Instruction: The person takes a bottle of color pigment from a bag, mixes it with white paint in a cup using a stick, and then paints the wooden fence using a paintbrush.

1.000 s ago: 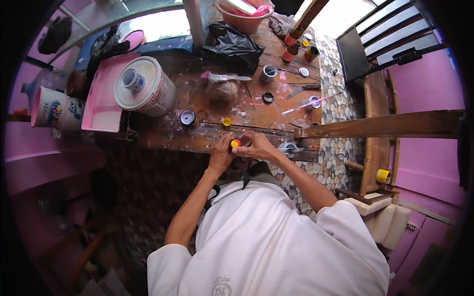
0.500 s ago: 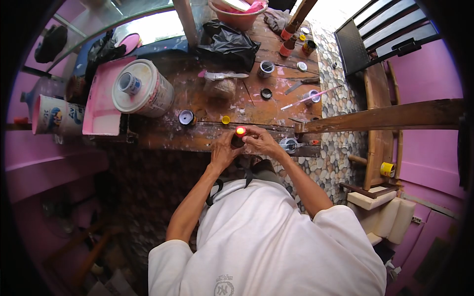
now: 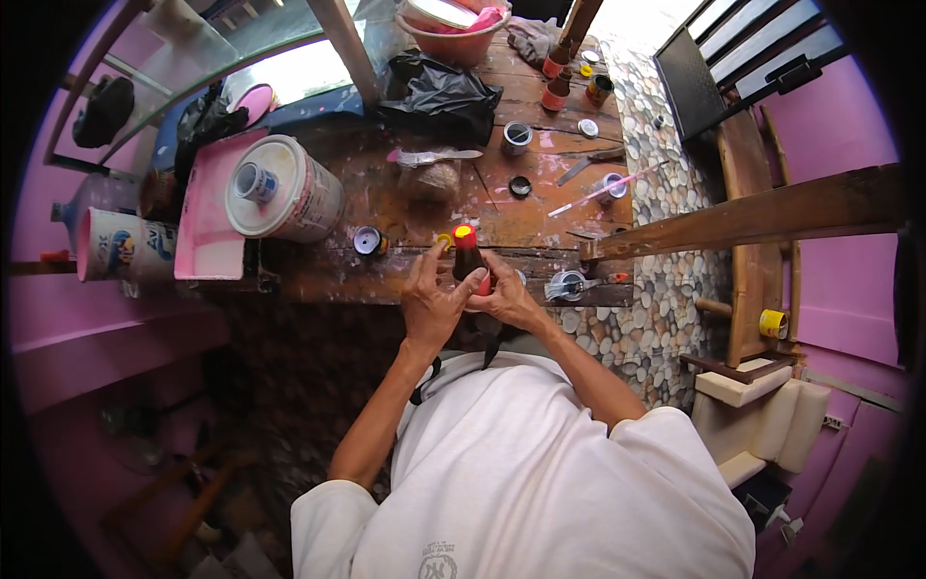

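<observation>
A dark brown glass bottle (image 3: 468, 259) with a red neck and a yellow top stands nearly upright in front of me at the table's near edge. My right hand (image 3: 509, 297) is closed around its lower right side, over a red label. On the other side, my left hand (image 3: 431, 301) has its fingers stretched and apart, with the thumb reaching across to the bottle's front. A small yellow cap (image 3: 444, 241) lies just beyond my left fingertips. The underside of the bottle is hidden by my hands.
The wooden table (image 3: 318, 265) holds a large white paint bucket (image 3: 304, 198), a small open paint pot (image 3: 367, 240), a grey pot (image 3: 517, 138), a brush across a block (image 3: 434, 156), and a jar with a brush (image 3: 569, 284). A wooden beam (image 3: 733, 217) juts in at right.
The bottle has tipped and risen so more of its side shows. My left hand has loosened from around it, fingers spreading out to the left, while my right hand keeps hold.
</observation>
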{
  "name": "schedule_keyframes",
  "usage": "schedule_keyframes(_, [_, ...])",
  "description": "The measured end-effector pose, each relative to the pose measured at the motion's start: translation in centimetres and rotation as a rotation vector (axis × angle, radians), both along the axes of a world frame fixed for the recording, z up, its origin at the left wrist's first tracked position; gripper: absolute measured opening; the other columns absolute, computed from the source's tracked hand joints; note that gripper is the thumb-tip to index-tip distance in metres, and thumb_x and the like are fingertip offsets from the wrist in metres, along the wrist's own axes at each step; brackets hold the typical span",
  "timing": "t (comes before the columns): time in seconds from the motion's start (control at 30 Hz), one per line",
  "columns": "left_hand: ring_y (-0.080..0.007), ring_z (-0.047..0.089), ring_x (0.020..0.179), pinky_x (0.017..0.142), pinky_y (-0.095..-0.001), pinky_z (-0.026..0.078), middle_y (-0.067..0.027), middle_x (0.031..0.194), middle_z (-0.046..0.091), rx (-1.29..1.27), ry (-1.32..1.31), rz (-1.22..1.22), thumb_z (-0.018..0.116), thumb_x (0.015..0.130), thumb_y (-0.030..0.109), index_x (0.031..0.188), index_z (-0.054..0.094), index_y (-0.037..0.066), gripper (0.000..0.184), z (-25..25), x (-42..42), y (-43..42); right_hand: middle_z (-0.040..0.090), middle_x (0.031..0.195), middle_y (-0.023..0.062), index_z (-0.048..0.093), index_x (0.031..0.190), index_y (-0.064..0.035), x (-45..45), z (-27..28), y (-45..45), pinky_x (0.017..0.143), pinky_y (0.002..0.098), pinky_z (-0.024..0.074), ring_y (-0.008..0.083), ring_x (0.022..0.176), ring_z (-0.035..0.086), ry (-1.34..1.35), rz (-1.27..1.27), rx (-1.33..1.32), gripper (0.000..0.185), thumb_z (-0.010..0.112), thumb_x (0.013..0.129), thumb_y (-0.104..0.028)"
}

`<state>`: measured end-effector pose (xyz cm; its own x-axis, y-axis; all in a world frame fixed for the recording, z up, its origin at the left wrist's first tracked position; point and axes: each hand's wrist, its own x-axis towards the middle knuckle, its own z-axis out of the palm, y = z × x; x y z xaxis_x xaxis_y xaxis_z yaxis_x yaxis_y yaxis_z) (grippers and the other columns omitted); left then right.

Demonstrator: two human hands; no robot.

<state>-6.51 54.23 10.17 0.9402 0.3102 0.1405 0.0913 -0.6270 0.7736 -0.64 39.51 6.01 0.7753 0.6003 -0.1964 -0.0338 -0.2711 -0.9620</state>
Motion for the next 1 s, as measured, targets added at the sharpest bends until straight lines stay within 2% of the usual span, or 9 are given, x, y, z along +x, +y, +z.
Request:
schedule_keyframes(0.07, [-0.0234, 0.069, 0.086, 0.067, -0.0343, 0.056, -0.0154, 0.103, 0.065, -0.142, -0.214, 0.101, 0.079, 0.081, 0.023, 0.117, 0.063, 0.001, 0.045, 0.5, 0.2, -0.2, 0.066, 0.105, 0.0129, 0.052, 0.127, -0.0063, -0.1, -0.7, 0.3, 0.083, 0.0351, 0.0522, 0.0224, 0.093, 0.065, -0.118, -0.071, 0.143, 0.069, 0.085, 0.067, -0.019])
schedule_keyframes(0.1, [-0.0234, 0.069, 0.086, 0.067, -0.0343, 0.056, -0.0154, 0.103, 0.065, -0.138, -0.215, 0.098, 0.079, 0.081, 0.023, 0.117, 0.063, 0.001, 0.045, 0.6, 0.3, -0.2, 0.066, 0.105, 0.0129, 0.052, 0.127, -0.0063, -0.1, -0.8, 0.4, 0.083, 0.0351, 0.0522, 0.0224, 0.093, 0.065, -0.12, -0.073, 0.147, 0.069, 0.085, 0.067, -0.019])
schedule_keyframes(0.2, [-0.0215, 0.069, 0.086, 0.071, -0.0331, 0.057, -0.0125, 0.104, 0.066, -0.083, -0.218, 0.054, 0.073, 0.085, 0.01, 0.113, 0.066, 0.003, 0.03, 0.4, 0.7, 0.0, 0.067, 0.102, 0.0152, 0.052, 0.126, -0.0057, -0.2, -1.4, 0.8, 0.086, 0.0375, 0.0523, 0.0272, 0.096, 0.068, -0.156, -0.107, 0.061, 0.069, 0.084, 0.066, -0.02])
schedule_keyframes(0.27, [-0.022, 0.069, 0.085, 0.071, -0.0336, 0.057, -0.0126, 0.103, 0.066, -0.038, -0.253, 0.046, 0.073, 0.085, 0.009, 0.111, 0.067, 0.004, 0.027, -0.6, 1.1, 0.2, 0.066, 0.102, 0.0188, 0.051, 0.124, -0.0052, -0.3, -2.4, 1.1, 0.086, 0.041, 0.0524, 0.0345, 0.098, 0.067, -0.268, -0.122, -0.016, 0.067, 0.082, 0.066, -0.018])
schedule_keyframes(0.37, [-0.024, 0.068, 0.085, 0.072, -0.0348, 0.055, -0.013, 0.103, 0.066, 0.045, -0.273, 0.042, 0.072, 0.084, 0.007, 0.108, 0.068, 0.004, 0.024, -1.8, 0.8, 0.4, 0.065, 0.102, 0.021, 0.048, 0.124, -0.006, -0.3, -3.8, 1.8, 0.083, 0.0443, 0.0524, 0.0403, 0.096, 0.065, -0.33, -0.129, -0.076, 0.066, 0.08, 0.067, -0.018])
schedule_keyframes(0.5, [-0.0286, 0.066, 0.089, 0.077, -0.0367, 0.054, -0.014, 0.101, 0.066, 0.185, -0.29, 0.045, 0.072, 0.083, 0.006, 0.101, 0.067, 0.004, 0.019, -3.5, 0.3, 0.9, 0.065, 0.103, 0.0223, 0.046, 0.124, -0.0068, -0.2, -6.8, 2.6, 0.081, 0.047, 0.0519, 0.0427, 0.094, 0.064, -0.341, -0.12, -0.094, 0.067, 0.08, 0.068, -0.02])
schedule_keyframes(0.7, [-0.0309, 0.065, 0.091, 0.078, -0.0395, 0.053, -0.0137, 0.099, 0.066, 0.21, -0.288, 0.06, 0.072, 0.082, 0.006, 0.1, 0.067, 0.004, 0.018, -5.7, -0.4, 0.4, 0.064, 0.105, 0.0222, 0.047, 0.124, -0.0071, -0.3, -8.9, 3.1, 0.079, 0.0476, 0.0527, 0.041, 0.096, 0.063, -0.353, -0.109, -0.152, 0.065, 0.08, 0.07, -0.022])
schedule_keyframes(0.87, [-0.0305, 0.066, 0.092, 0.078, -0.0387, 0.053, -0.0139, 0.099, 0.066, 0.178, -0.237, 0.04, 0.073, 0.081, 0.007, 0.102, 0.066, 0.003, 0.023, -7.4, -1.9, -0.1, 0.061, 0.111, 0.0206, 0.043, 0.13, -0.0071, -0.9, -11.4, 2.3, 0.079, 0.0478, 0.0534, 0.0412, 0.096, 0.063, -0.499, -0.06, -0.082, 0.069, 0.08, 0.073, -0.019])
schedule_keyframes(1.0, [-0.0275, 0.067, 0.092, 0.079, -0.0371, 0.054, -0.014, 0.099, 0.066, 0.112, -0.188, 0.064, 0.075, 0.08, 0.006, 0.108, 0.065, 0.004, 0.029, -7.0, -2.4, -0.3, 0.059, 0.116, 0.0198, 0.04, 0.133, -0.0077, -1.6, -12.8, 1.7, 0.082, 0.0465, 0.0535, 0.0413, 0.099, 0.062, -0.59, -0.082, 0.004, 0.074, 0.081, 0.071, -0.016])
